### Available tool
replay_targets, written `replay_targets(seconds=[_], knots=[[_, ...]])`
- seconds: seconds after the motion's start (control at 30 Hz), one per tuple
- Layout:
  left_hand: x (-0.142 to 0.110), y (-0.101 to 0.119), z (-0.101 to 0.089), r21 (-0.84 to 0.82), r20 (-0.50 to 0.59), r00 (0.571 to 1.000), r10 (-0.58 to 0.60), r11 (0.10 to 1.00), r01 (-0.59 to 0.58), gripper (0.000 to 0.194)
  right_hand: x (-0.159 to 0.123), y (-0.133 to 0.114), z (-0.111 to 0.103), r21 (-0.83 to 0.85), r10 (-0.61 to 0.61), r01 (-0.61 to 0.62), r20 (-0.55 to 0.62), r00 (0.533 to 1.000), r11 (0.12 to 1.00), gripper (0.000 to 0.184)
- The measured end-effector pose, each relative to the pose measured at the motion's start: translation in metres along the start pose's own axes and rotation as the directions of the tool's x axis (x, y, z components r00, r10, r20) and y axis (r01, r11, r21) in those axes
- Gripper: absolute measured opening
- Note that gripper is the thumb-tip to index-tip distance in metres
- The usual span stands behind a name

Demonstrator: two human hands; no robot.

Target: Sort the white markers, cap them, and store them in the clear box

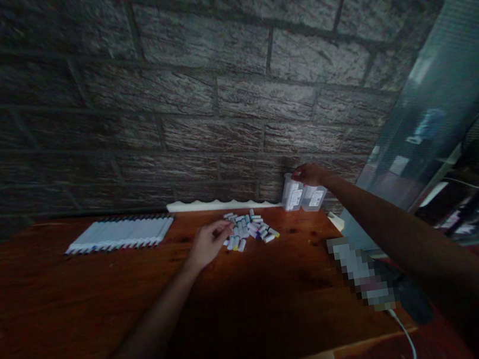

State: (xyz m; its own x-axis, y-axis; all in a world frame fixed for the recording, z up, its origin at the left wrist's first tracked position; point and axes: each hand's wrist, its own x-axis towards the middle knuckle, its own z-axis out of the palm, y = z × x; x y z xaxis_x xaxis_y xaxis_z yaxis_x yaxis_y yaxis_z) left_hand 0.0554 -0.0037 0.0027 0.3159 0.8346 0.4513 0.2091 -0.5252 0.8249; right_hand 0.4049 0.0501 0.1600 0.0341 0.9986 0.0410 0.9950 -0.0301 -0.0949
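Note:
My left hand [210, 242] is at the left edge of a loose pile of short white marker caps [242, 227], some with yellow, purple or green ends. Its fingers are curled together, and whatever lies between them is hidden. Farther right, my right hand [309, 174] reaches to the wall side of the table. Its fingers grip the top of a clear plastic box [292, 197] with a white printed label. Against this stands a second clear box [313, 198], also labelled, just below the hand.
White markers [121, 233] lie side by side in a neat row on the wooden table [83, 311]. A white wavy-edged strip [220, 205] runs along the brick wall [246, 100]. A blurred-out object [361, 272] with a white cable [407, 334] sits near the right edge.

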Motion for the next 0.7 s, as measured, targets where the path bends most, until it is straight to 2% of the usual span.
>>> replay_targets(seconds=[0.33, 0.47, 0.53, 0.6, 0.63, 0.7], knots=[[0.001, -0.003, 0.000, 0.046, 0.034, 0.999, 0.011, 0.999, -0.012, 0.032, -0.004, 0.003, -0.002, 0.000, -0.003, 0.003, 0.068, 0.998, 1.000, 0.038], [0.001, -0.005, 0.001, 0.032, 0.028, 0.999, 0.017, 0.999, -0.018, 0.032, -0.005, 0.007, -0.003, 0.011, 0.008, -0.009, 0.047, 0.999, 1.000, 0.044], [0.002, -0.008, 0.000, 0.023, 0.019, 1.000, 0.021, 1.000, -0.022, 0.033, -0.009, 0.006, -0.002, 0.010, 0.017, -0.016, -0.030, 0.999, 1.000, 0.043], [0.003, -0.012, -0.001, 0.035, 0.010, 1.000, 0.025, 0.999, -0.025, 0.033, -0.016, 0.001, 0.003, 0.024, 0.023, -0.019, -0.207, 0.978, 1.000, 0.036], [0.003, -0.013, -0.001, 0.046, 0.002, 1.000, 0.024, 0.999, -0.024, 0.034, -0.020, -0.002, 0.008, 0.041, 0.024, -0.011, -0.314, 0.949, 0.999, 0.032], [0.003, -0.017, -0.002, 0.067, -0.006, 1.000, 0.018, 0.998, -0.017, 0.034, -0.029, -0.010, 0.019, 0.120, 0.015, 0.059, -0.540, 0.842, 0.991, 0.027]])
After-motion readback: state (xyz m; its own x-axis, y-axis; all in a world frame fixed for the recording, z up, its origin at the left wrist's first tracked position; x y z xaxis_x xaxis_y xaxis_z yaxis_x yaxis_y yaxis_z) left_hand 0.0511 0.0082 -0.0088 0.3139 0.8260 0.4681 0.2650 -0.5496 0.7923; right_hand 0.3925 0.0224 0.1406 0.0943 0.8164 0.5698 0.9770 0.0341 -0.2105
